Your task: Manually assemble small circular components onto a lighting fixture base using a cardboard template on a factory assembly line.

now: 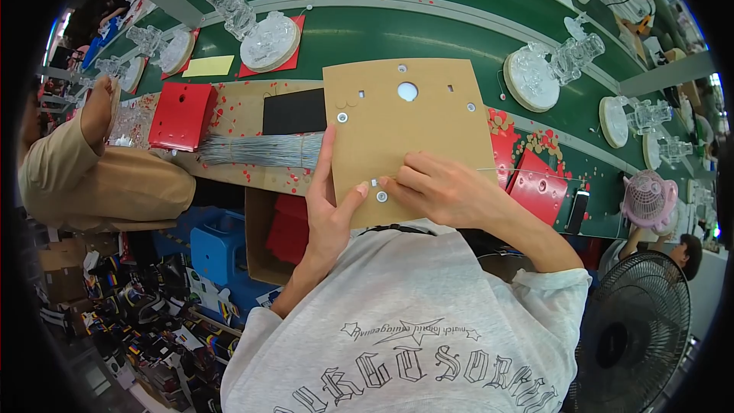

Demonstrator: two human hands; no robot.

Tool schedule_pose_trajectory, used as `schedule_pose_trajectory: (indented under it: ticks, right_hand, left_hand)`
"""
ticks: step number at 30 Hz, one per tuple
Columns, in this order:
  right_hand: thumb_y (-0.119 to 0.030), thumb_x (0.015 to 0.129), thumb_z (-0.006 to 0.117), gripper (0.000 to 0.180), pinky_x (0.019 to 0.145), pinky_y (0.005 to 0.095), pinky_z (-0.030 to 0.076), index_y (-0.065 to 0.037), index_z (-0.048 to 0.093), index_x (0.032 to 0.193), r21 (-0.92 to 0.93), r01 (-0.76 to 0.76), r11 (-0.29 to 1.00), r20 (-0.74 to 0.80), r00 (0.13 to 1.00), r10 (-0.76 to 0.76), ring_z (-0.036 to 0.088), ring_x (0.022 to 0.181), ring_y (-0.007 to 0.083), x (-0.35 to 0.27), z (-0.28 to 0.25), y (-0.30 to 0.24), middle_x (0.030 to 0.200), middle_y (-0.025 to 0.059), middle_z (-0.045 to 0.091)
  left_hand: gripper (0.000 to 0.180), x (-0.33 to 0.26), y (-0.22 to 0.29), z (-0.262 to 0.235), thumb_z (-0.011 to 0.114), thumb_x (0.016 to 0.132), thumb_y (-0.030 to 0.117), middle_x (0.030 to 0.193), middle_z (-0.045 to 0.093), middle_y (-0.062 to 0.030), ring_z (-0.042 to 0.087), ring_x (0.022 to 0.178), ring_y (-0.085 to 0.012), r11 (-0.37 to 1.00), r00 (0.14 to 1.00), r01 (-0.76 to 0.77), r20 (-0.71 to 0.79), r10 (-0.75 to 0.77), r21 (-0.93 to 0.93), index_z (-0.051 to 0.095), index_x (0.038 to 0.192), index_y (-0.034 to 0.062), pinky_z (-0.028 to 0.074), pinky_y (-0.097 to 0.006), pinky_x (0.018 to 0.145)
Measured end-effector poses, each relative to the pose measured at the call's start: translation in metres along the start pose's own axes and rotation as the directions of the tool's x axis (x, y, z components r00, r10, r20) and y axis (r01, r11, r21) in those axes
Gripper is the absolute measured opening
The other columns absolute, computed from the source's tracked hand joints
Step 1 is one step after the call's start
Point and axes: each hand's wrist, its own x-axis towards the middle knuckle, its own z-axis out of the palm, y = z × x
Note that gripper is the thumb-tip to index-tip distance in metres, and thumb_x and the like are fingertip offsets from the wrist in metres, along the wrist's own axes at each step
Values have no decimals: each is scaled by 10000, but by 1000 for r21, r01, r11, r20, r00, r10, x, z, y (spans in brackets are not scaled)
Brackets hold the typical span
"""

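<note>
Cardboard panel (413,138) sits in front of the person, its lower edge against the chest, its upper part tilted out over the workbench (237,172). Brown, roughly square, one large round hole near the top centre, several small holes and small silver washers scattered across the face.

Left hand (329,206) grips the panel's left edge: fingers run up along the edge, thumb presses on the face near the bottom, so it's clamped on the board.

Right hand (436,187) rests on the panel's lower middle, fingers curled, fingertips pinched together on a small white piece (375,182) just above a silver washer (381,197). A thin wire (527,173) runs out to the right from under that hand. Can't tell whether the fingers hold the wire itself.

On the bench beyond the panel: bundle of grey wire ties (256,150) lying flat, black rectangular sheet (294,111) just behind it, red box (182,115) to the left. Red plastic pieces (535,183) on the right, partly behind the right forearm.

Green conveyor belt (397,30) runs behind the bench, carrying clear plastic figures on round white bases (267,38). Another person in a tan sleeve (99,176) is at the left. Black floor fan (634,329) at the lower right.
</note>
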Motion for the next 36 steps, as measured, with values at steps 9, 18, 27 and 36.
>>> schedule_pose_trajectory:
  ticks: [9, 18, 27, 36]
  right_hand:
    - [-97, 751, 676, 437, 726, 317, 506, 61, 681, 1159, -98, 77, 992, 10, 997, -76, 552, 833, 204, 7, 1, -4, 856, 57, 497]
    - [-127, 742, 679, 412, 679, 327, 536, -12, 706, 1137, 127, -45, 991, -92, 994, 57, 560, 833, 205, -4, 3, 8, 887, 48, 512]
    - [-126, 734, 682, 397, 685, 324, 538, -3, 712, 1110, 91, -1, 996, -74, 997, 8, 579, 830, 210, 3, 5, 7, 898, 54, 529]
    - [-108, 686, 678, 418, 726, 329, 548, 53, 694, 1072, -55, -8, 998, -106, 994, 2, 608, 845, 224, 6, 8, -9, 909, 78, 565]
  left_hand:
    - [845, 0, 0, -3, 557, 853, -71, 1579, 374, -135, 413, 1411, -204, 1000, 1000, -22, -2, 22, -7, 200, 1613, 31, 325, -341, 1160]
    - [880, 1, 4, -2, 569, 832, -28, 1587, 360, -145, 398, 1425, -213, 998, 1000, -5, 18, 4, 65, 179, 1619, 30, 316, -348, 1170]
    - [893, 2, 0, -5, 569, 834, -2, 1598, 339, -143, 379, 1436, -205, 997, 999, -32, 44, 29, 66, 147, 1621, 17, 296, -336, 1177]
    - [869, -1, -1, -5, 544, 845, -24, 1582, 358, -151, 393, 1421, -221, 997, 998, -48, 31, 47, 53, 147, 1617, 7, 315, -340, 1163]
